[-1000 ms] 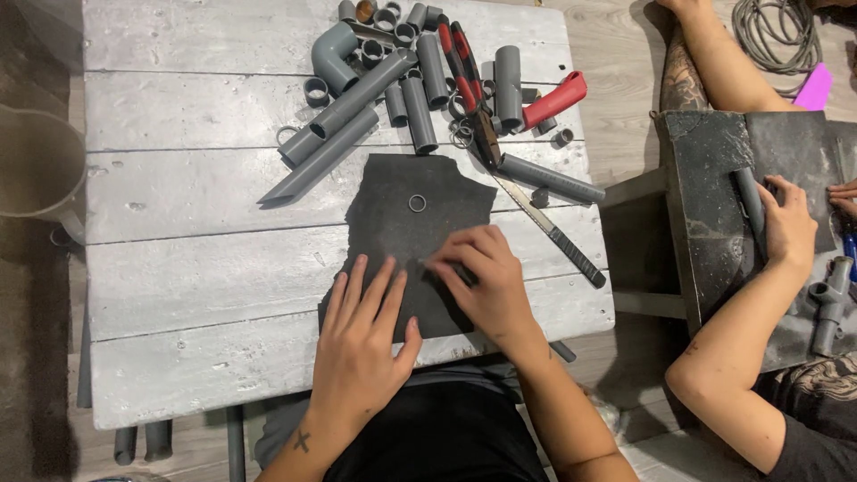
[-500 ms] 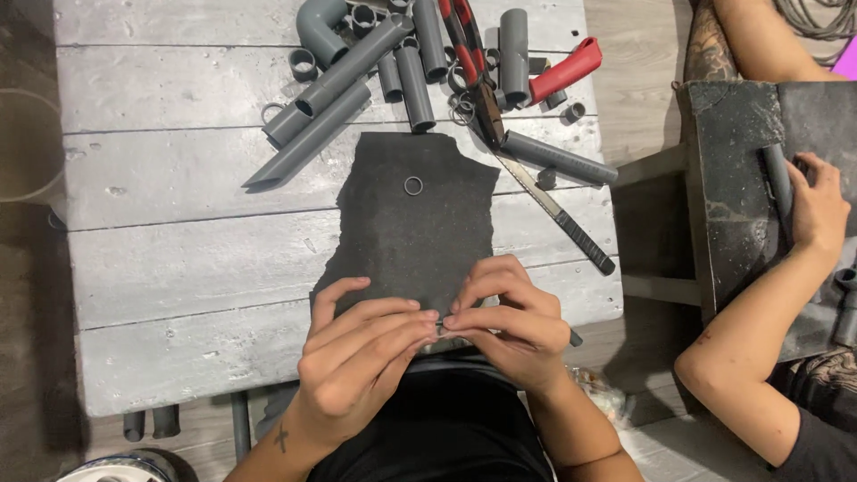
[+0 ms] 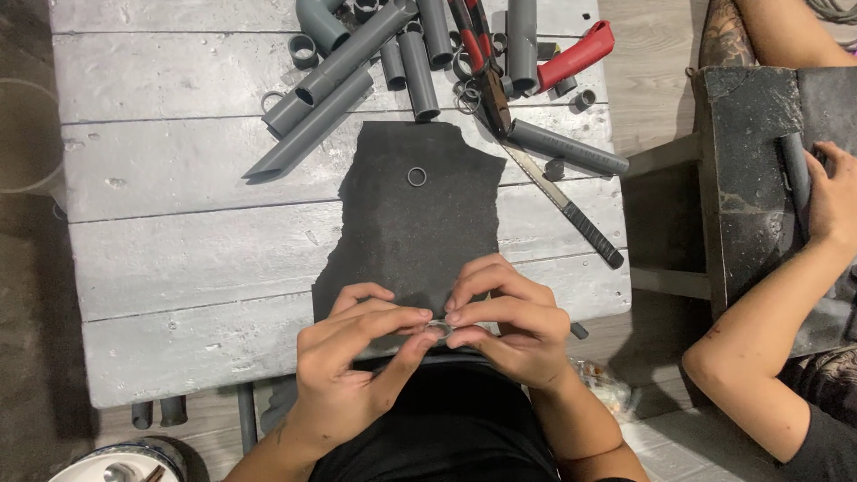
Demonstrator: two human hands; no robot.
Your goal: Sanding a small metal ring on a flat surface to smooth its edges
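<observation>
Left hand (image 3: 348, 366) and right hand (image 3: 509, 326) meet at the near edge of the worktop (image 3: 178, 259), fingertips pinched together from both sides on a small grey ring (image 3: 438, 328). The ring is held just above the near end of a dark grey sheet (image 3: 415, 228) with ragged edges, which lies flat along the middle of the worktop and reaches its near edge.

A second ring (image 3: 417, 177) lies loose on the far part of the sheet, well apart from the hands.

Open room: bare boards to the left of the sheet, from near edge to far edge; a narrower bare strip to its right.

Right of the sheet, a long narrow saw (image 3: 562, 201) with a black handle lies at a slant, its handle near the worktop's right edge. A short grey pipe (image 3: 567, 147) lies just beside the blade.

Far edge: a crowded cluster of grey pipe lengths (image 3: 335, 85), elbows and short collars, with a red-handled cutter (image 3: 576, 55) among them.

Surface: weathered planks painted grey-white, with gaps between boards. Wooden floor beyond.

To the right, another person's hand (image 3: 835, 201) rests on a pipe on a separate dark worktop (image 3: 745, 178).
</observation>
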